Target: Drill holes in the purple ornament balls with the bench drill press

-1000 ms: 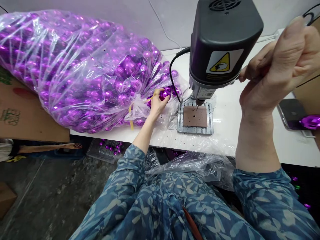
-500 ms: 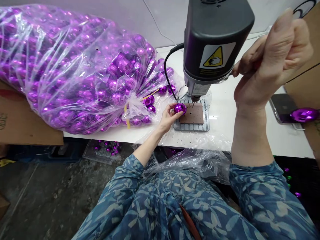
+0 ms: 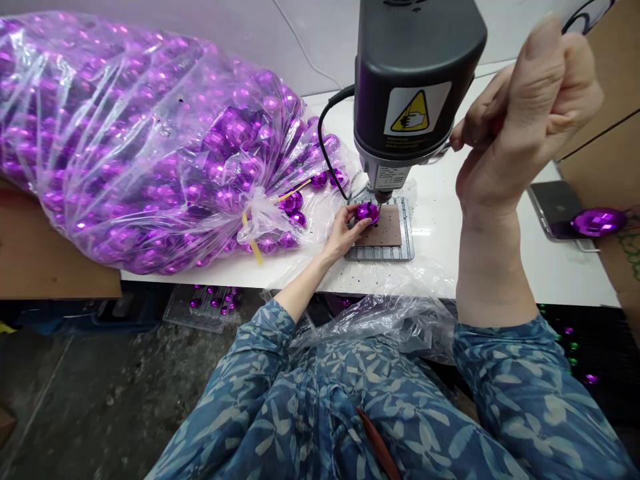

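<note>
Between its thumb and fingers, my left hand (image 3: 345,232) grips a shiny purple faceted ball (image 3: 367,213). The ball is over the left part of a brown board (image 3: 387,230), which lies on the grey slotted base plate (image 3: 407,247) of a bench drill press (image 3: 417,80). Just right of the ball comes down the thin drill bit and chuck (image 3: 384,197); whether the bit touches the ball I cannot tell. Up at the right, my right hand (image 3: 533,110) is closed around the drill's feed handle, most of which the fingers hide.
A large clear bag (image 3: 150,147) of purple balls fills the left of the white table (image 3: 435,267). Several loose balls (image 3: 297,219) lie by its tied neck. To the right are a phone (image 3: 550,207) and another purple ball (image 3: 599,221). Crumpled plastic (image 3: 380,327) hangs at the front edge.
My left hand has brought the purple ball slightly right across the board, closer to the drill bit. My right hand stays on the handle. The whole view has shifted a little.
</note>
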A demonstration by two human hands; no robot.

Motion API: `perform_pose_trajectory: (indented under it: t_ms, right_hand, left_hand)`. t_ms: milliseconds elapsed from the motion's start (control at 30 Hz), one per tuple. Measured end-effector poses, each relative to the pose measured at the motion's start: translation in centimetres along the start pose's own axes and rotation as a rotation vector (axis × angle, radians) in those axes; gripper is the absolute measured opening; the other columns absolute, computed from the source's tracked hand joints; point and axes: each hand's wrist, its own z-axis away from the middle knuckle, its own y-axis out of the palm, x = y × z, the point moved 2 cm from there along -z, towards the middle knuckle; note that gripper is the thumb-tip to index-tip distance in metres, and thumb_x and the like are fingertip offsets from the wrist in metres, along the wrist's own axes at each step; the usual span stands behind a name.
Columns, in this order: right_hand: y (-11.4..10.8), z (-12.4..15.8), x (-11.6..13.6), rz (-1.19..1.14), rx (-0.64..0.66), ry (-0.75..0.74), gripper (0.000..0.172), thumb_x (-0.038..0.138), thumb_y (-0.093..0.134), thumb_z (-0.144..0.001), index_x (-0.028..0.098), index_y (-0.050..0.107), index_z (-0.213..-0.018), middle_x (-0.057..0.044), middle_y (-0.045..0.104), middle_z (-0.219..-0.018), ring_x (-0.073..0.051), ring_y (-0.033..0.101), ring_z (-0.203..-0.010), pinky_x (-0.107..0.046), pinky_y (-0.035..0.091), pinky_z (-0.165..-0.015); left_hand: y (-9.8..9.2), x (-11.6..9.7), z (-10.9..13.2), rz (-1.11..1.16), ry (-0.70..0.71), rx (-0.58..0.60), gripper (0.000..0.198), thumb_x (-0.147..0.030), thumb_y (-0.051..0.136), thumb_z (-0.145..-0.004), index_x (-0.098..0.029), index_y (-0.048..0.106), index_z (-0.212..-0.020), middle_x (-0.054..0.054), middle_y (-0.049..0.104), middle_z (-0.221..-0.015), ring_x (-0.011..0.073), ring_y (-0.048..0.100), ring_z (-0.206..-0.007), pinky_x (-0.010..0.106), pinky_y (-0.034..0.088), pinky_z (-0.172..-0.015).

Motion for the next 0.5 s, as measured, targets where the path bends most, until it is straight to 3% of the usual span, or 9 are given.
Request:
perform_pose_trajectory:
  t_ms: [267, 500]
  right_hand:
    - [-0.1, 0.0, -0.1, 0.007, 0.01, -0.005, 0.08, 0.088, 0.065, -0.078, 0.022, 0.022, -0.069, 0.008, 0.03, -0.048, -0.003, 0.032, -0.039, -0.026, 0.027, -0.038]
    - [0.0, 0.0, 0.2, -0.043, 0.021, 0.024, 0.073, 0.077, 0.073, -0.079, 0.022, 0.027, -0.066, 0.01, 0.032, -0.048, -0.002, 0.034, -0.039, -0.025, 0.026, -0.039]
  left_hand:
    - [0.7, 0.2, 0.0, -0.145, 0.071, 0.005, 0.059, -0.049, 0.098, -0.088, -0.027, 0.07, -0.136, 0.013, 0.072, -0.14, 0.0355, 0.065, -0.145, 0.064, 0.048, -0.133]
    - [1.1, -0.8, 1.1, -0.403, 0.156, 0.078, 0.065, -0.047, 0.092, -0.094, -0.029, 0.066, -0.151, 0.014, 0.07, -0.158, 0.0404, 0.051, -0.164, 0.068, 0.037, -0.141]
